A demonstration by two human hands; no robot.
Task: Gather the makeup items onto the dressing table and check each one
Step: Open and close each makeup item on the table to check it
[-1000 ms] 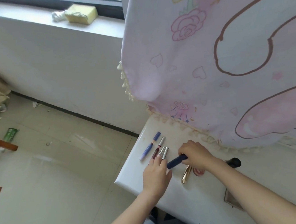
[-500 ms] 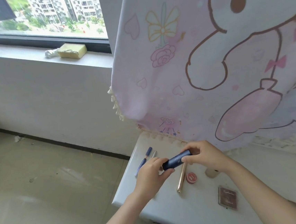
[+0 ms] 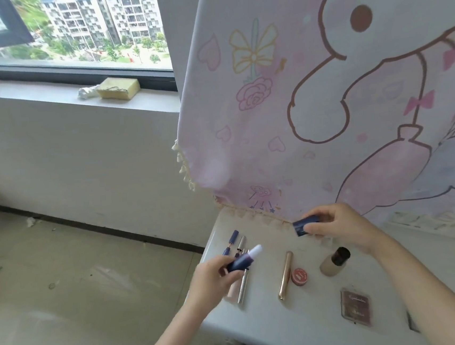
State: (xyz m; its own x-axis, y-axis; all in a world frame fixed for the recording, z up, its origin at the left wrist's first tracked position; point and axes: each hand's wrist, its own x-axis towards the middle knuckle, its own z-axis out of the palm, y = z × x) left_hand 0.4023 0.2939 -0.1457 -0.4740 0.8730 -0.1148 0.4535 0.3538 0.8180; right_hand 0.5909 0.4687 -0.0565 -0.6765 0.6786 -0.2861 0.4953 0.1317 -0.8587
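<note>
The left hand (image 3: pixel 217 280) has its fingers curled round the lower half of a dark blue stick (image 3: pixel 240 263) and holds it above the left part of the bench (image 3: pixel 291 324). The stick's white tip juts up and to the right, clear of the fingers. The right hand (image 3: pixel 340 228) pinches a dark blue cap (image 3: pixel 305 224) between thumb and fingers, up near the fringe of the cartoon cloth (image 3: pixel 324 93). Cap and stick are well apart. Beneath the left hand lie slim silver tubes (image 3: pixel 243 286) and, further back, a blue liner pen (image 3: pixel 231 240). Between the hands a gold tube (image 3: pixel 285 275) lies on the bench with a red round pot (image 3: pixel 299 276) just beside it. A beige bottle (image 3: pixel 333 263) with a dark lid sits below the right wrist; whether it stands or lies I cannot tell. A brown palette (image 3: pixel 355 307) lies flat nearer the front edge
</note>
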